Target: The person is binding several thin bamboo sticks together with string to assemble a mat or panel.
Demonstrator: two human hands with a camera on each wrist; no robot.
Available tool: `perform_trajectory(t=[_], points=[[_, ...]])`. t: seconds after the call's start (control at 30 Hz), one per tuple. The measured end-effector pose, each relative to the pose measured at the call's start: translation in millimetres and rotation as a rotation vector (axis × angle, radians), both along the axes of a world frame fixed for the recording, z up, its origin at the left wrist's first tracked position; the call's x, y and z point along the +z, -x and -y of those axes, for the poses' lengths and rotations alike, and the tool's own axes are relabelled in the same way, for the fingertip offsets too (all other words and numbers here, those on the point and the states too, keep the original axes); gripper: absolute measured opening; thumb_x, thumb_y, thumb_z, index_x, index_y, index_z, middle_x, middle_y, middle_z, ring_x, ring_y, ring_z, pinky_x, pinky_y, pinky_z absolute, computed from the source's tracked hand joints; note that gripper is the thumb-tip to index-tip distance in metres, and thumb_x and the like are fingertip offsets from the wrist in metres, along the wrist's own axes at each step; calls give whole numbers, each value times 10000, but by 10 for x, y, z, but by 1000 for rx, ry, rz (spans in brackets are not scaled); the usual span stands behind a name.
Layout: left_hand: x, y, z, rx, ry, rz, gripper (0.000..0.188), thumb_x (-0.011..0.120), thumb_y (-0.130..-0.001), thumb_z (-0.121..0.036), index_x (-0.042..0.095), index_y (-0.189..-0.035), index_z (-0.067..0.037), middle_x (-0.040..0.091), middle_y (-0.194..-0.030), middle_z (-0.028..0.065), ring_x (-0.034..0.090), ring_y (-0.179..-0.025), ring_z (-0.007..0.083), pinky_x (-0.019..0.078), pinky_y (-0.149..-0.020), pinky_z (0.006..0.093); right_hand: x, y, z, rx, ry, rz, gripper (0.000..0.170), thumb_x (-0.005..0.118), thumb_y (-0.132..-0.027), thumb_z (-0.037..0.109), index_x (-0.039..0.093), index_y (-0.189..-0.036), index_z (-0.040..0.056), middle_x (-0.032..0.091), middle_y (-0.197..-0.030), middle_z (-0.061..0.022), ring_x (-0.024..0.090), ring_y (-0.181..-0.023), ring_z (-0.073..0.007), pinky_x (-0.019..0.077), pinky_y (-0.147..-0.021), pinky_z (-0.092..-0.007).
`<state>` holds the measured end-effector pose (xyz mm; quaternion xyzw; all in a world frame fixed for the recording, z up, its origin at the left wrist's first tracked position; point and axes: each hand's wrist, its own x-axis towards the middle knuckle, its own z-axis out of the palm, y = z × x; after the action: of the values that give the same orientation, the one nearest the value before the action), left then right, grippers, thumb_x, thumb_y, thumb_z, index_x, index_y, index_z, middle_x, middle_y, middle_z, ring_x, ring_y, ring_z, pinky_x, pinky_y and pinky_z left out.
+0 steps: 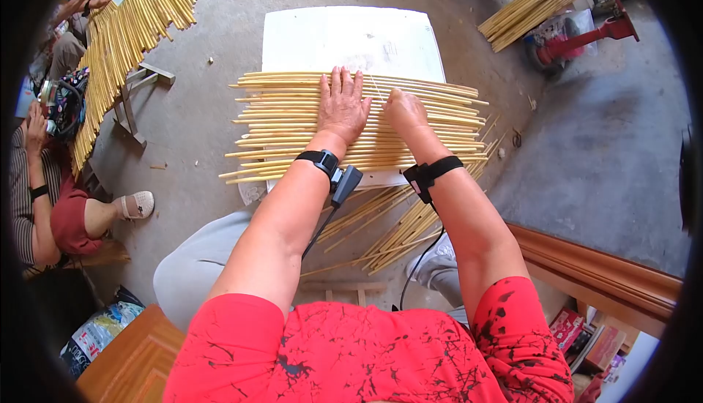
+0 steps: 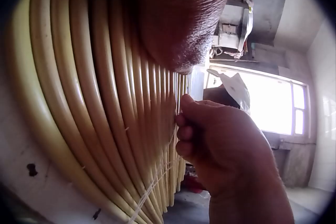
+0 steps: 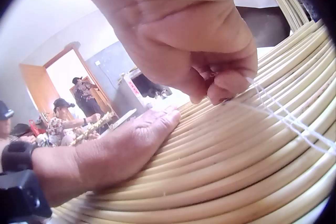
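Note:
A row of thin, pale yellow sticks (image 1: 271, 117), laid side by side, covers the near part of a white board (image 1: 351, 37). My left hand (image 1: 343, 110) rests flat on the sticks, fingers straight and pointing away. Just to its right, the curled fingers of my right hand (image 1: 405, 114) pinch white string (image 3: 286, 118) close over the sticks. In the right wrist view the string runs from the fingertips across the sticks in several strands. The very end of the string is hidden inside the fingers.
Loose sticks (image 1: 410, 231) lie below the board's near edge. A stick bundle (image 1: 531, 11) and a red metal object (image 1: 586, 38) are at the far right. At left, a large stick mat (image 1: 135, 44) slopes over a stand (image 1: 130, 110) beside a seated person (image 1: 73, 220).

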<state>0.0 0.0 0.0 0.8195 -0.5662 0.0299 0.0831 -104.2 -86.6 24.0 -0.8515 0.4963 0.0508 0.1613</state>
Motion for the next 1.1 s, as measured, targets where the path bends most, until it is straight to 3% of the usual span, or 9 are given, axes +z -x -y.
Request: perform_trajectory(t=[0.1, 0.17, 0.2, 0.23, 0.3, 0.43, 0.6, 0.9, 1.1], points=[[26, -76, -13, 4, -1, 3, 553, 325, -906, -406, 270, -1357, -91, 248, -1397, 154, 149, -1321, 302, 69, -1067, 476, -26, -10, 90, -21, 42, 158, 189, 571, -810, 238, 585, -866, 57, 634, -820, -99, 606, -795, -265, 466, -660, -401], [36, -59, -36, 4, 3, -13, 545, 320, -911, -391, 262, -1359, -85, 250, -1391, 165, 143, -1322, 296, 78, -1069, 464, 30, 5, 192, -351, -588, 528, 177, 596, -789, 199, 551, -786, 27, 587, -720, -72, 578, -719, -183, 450, -587, -307], [22, -42, -26, 3, 6, -14, 545, 320, -911, -391, 262, -1359, -85, 250, -1391, 165, 143, -1322, 296, 78, -1069, 464, 224, 41, 148, -395, -740, 719, 157, 594, -799, 167, 525, -764, 31, 562, -761, -70, 551, -701, -139, 433, -568, -249], [13, -38, -38, 4, 8, -6, 546, 328, -908, -388, 264, -1357, -84, 254, -1388, 168, 147, -1320, 298, 79, -1067, 467, 217, 25, 141, -394, -743, 721, 157, 594, -799, 167, 525, -764, 31, 562, -761, -70, 551, -701, -139, 433, -568, -249], [14, 2, -6, 9, 21, -5, 547, 336, -906, -386, 266, -1356, -83, 258, -1385, 170, 152, -1318, 300, 80, -1066, 470, 248, -31, 133, -473, -843, 1161, 164, 536, -842, 160, 517, -886, 3, 547, -841, -106, 571, -766, -185, 479, -611, -280], [27, 27, 5, 14, 36, -20, 562, 391, -884, -378, 283, -1347, -76, 276, -1372, 174, 176, -1305, 313, 94, -1056, 491, 261, -247, 202, -492, -1058, 1448, 129, 448, -893, 119, 458, -897, -9, 544, -896, -142, 581, -812, -217, 505, -673, -314], [13, 21, 3, 18, 47, -28, 567, 404, -875, -382, 297, -1338, -72, 286, -1362, 179, 191, -1298, 313, 98, -1053, 494, 61, -470, 464, -666, -1051, 1652, 100, 406, -892, 58, 450, -820, 3, 502, -720, -83, 497, -591, -166, 499, -691, -379], [34, 37, -3, 19, 52, -45, 567, 411, -873, -383, 300, -1334, -73, 313, -1326, 178, 217, -1276, 317, 98, -1051, 495, 63, -635, 642, -753, -1057, 1663, 136, 406, -872, 34, 464, -750, 16, 481, -655, -58, 449, -511, -129, 514, -652, -382], [61, 50, -3, 41, -13, -58, 623, 366, -879, -444, 233, -1370, -85, 216, -1401, 176, 110, -1327, 299, 46, -1061, 485, 100, -642, 644, -709, -1006, 1648, 115, 404, -865, 18, 461, -765, 14, 476, -652, -55, 451, -514, -129, 517, -667, -397]])
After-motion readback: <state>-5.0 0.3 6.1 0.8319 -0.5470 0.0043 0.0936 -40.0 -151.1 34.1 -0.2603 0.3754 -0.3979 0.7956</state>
